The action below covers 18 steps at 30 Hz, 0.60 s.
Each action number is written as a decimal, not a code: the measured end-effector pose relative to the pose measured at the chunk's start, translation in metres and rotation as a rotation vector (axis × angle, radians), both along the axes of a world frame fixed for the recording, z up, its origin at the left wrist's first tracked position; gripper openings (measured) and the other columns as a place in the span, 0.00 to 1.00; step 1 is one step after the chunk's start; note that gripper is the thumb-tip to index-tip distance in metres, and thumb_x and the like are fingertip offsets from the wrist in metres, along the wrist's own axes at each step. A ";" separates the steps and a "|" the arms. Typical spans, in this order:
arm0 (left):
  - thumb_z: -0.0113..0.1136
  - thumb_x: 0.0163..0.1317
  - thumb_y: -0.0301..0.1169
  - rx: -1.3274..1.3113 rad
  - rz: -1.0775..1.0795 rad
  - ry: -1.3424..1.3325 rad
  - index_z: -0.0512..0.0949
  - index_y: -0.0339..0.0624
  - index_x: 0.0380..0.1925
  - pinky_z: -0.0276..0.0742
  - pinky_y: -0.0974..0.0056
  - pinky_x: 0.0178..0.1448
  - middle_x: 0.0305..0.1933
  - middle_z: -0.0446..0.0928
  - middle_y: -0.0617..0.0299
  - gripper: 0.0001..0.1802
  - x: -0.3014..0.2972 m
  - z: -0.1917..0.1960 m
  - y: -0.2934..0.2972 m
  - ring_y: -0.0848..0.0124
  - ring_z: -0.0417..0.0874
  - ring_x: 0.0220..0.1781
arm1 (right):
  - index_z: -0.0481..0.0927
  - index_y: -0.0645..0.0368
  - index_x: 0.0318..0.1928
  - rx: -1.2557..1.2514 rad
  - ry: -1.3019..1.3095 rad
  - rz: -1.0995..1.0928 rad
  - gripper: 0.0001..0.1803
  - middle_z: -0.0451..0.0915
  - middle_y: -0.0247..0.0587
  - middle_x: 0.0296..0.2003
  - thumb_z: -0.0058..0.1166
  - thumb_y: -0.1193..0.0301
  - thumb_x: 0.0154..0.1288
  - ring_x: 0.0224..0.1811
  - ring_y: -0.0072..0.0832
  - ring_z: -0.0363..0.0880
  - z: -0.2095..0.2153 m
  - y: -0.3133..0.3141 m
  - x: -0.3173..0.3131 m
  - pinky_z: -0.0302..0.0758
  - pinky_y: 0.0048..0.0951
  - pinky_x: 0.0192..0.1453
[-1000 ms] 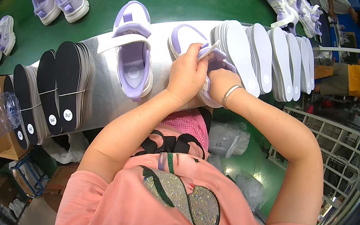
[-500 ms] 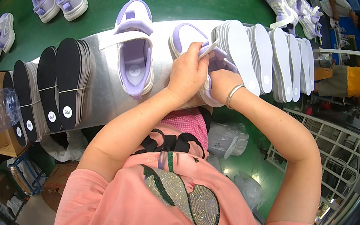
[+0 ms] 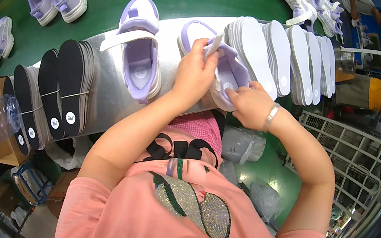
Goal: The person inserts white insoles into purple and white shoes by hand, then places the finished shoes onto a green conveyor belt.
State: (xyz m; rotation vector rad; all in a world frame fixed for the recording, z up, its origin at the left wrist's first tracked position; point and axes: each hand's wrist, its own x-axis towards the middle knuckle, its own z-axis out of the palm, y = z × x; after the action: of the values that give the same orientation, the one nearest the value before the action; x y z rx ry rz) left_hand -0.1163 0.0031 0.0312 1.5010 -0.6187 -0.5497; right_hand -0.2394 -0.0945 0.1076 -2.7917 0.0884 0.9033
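Both bare forearms rise from the lower edge and converge at upper centre. Left hand (image 3: 195,72): wrist bent forward, back of the hand toward the camera, fingers curled inward in a closed grip. Right hand (image 3: 249,103): just beside the left, lower, fingers flexed in a pinching grip, a pale band on the wrist. Right elbow sharply bent, left arm nearly straight.

Both hands are on a lilac sneaker (image 3: 230,73) at the metal bench (image 3: 105,90): left hand (image 3: 195,72) pinching its white strap (image 3: 213,46), right hand (image 3: 251,105) gripping the side. Second lilac shoe (image 3: 139,48) sits just left, with white insoles (image 3: 281,51) and black insoles (image 3: 56,87) stacked on either side.
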 end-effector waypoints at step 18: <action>0.57 0.54 0.33 0.490 0.061 -0.699 0.69 0.38 0.40 0.73 0.60 0.28 0.22 0.77 0.55 0.15 0.044 0.068 0.096 0.59 0.78 0.22 | 0.70 0.64 0.33 0.077 -0.013 -0.240 0.13 0.77 0.51 0.24 0.49 0.68 0.49 0.30 0.47 0.76 -0.013 0.052 0.041 0.65 0.46 0.40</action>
State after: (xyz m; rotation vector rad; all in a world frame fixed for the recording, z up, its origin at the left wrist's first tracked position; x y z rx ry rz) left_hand -0.0721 0.0992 0.0987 2.1939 -1.0160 -0.1078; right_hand -0.1983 -0.0430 0.0948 -2.6431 0.3701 0.8110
